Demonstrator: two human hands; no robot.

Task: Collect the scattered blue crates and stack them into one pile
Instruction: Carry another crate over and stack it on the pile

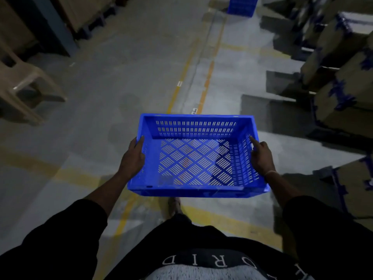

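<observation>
Now both your hands grip the blue crate (198, 156) by its short ends, left hand (133, 156), right hand (261, 156); the crate pile (242, 6) lies straight ahead at frame top

Your arms reach forward, dark sleeves pushed up; your left hand (133, 156) and right hand (261, 156) grip the crate's (193, 156) short sides.

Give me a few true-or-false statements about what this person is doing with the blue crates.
1. Both hands hold the carried crate, left hand and right hand on opposite sides. True.
2. The carried crate is full of boxes. False: it is empty.
3. A second blue crate sits further down the aisle. True.
4. The carried crate rests on the floor. False: it is held in the air.
5. A plastic chair stands to the person's right. False: left.
</observation>
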